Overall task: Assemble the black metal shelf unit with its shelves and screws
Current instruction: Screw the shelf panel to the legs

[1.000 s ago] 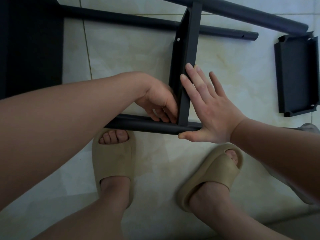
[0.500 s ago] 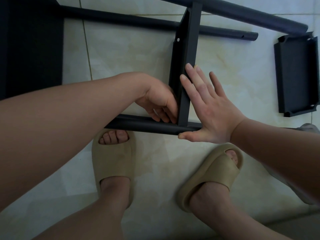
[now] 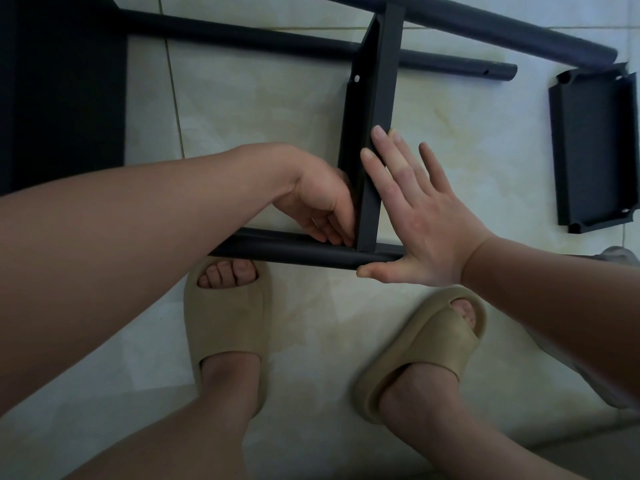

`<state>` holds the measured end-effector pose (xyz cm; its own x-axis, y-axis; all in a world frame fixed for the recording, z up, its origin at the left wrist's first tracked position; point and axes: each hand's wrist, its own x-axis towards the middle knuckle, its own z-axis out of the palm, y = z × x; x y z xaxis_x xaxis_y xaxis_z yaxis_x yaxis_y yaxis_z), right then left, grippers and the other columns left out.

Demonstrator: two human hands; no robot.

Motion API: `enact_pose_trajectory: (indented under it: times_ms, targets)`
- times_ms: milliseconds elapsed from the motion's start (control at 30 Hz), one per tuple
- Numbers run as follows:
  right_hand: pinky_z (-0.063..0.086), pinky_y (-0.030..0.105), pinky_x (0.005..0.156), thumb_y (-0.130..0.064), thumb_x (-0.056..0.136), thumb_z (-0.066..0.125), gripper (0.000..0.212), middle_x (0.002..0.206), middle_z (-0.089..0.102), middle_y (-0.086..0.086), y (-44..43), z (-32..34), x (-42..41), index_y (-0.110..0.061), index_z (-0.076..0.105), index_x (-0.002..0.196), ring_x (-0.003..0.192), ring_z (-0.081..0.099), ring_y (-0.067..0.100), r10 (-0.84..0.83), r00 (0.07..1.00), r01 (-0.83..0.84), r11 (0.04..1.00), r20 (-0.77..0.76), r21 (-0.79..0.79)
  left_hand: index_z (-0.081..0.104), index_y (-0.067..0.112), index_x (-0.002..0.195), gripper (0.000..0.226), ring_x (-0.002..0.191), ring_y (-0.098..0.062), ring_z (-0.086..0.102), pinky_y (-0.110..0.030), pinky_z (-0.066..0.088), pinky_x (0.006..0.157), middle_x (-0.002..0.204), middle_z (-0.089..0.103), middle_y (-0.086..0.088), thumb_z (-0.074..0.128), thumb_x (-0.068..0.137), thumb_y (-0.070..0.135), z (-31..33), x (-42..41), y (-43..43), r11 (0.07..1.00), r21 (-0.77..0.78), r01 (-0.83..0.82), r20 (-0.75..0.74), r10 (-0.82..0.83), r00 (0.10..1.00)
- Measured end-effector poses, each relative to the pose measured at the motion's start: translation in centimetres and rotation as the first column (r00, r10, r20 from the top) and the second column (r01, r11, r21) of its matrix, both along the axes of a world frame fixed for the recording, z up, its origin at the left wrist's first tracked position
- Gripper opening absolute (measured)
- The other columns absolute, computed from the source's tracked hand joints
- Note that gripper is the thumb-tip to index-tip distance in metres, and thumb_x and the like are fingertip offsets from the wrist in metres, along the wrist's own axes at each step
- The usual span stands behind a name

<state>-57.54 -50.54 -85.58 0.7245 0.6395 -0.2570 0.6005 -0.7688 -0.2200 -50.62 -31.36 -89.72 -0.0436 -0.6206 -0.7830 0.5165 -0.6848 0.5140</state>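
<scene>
Pale floor tiles [image 3: 277,133] carry the parts of the black metal shelf unit, which is only partly built. One shelf [image 3: 377,98] stands on edge, spanning from the near tube [image 3: 294,251] by the tan sandals [image 3: 225,327] to a far tube [image 3: 242,38]. A bare screw hole [image 3: 356,77] shows near its far end, so that joint looks unfastened. The left hand [image 3: 322,206] is tucked into the corner where this shelf meets the near tube, its fingers curled tight against the joint. Whether they pinch a screw is hidden, so I cannot tell. The right hand [image 3: 426,230] lies flat against the shelf's other face, fingers [image 3: 391,168] straight and released, thumb resting on the tube, bracing the piece square. A third tube [image 3: 502,32] lies loose beyond, a second shelf [image 3: 595,147] lies unattached well to the right, and a dark panel [image 3: 62,81] sits at the left. By my judgement the work is early: this corner is being fixed, with most joints and shelves left.
</scene>
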Motion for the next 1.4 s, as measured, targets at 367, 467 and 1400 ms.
enact_pose_trajectory:
  times_ms: [367,467,1400]
  targets:
    - [0.01,0.063,0.123,-0.088,0.08,0.038,0.122,0.169,-0.002,0.02,0.0,-0.1,0.0,-0.003,0.003,0.161,0.156,-0.004,0.034,0.003,1.0,-0.003,1.0,-0.001,-0.007,0.07,0.005,0.105,0.019,0.088,-0.02,0.068,-0.035,0.051,0.095,0.098,0.072,-0.01,0.062,0.09,-0.003,0.1,-0.4,0.2,0.998,-0.009,-0.063,-0.047,0.062,0.997]
    - [0.01,0.064,0.123,-0.088,0.08,0.037,0.122,0.169,-0.002,0.02,0.0,0.0,0.0,-0.003,0.003,0.161,0.156,-0.005,0.033,0.002,1.0,-0.002,1.0,0.004,-0.004,0.072,0.012,0.107,0.018,0.1,-0.018,0.071,-0.038,0.049,0.101,0.104,0.076,-0.003,0.061,0.093,0.009,0.3,-0.3,0.4,1.0,0.007,0.007,-0.053,-0.007,0.999]
    - [0.011,0.063,0.123,-0.088,0.08,0.038,0.122,0.169,-0.001,0.02,0.0,0.0,0.0,-0.003,0.004,0.161,0.156,-0.001,0.037,0.002,1.0,-0.002,1.0,0.003,-0.007,0.072,0.017,0.106,0.018,0.1,-0.013,0.072,-0.038,0.05,0.104,0.101,0.078,0.001,0.07,0.089,0.012,0.7,0.1,0.2,0.997,0.018,0.069,0.073,-0.07,0.995]
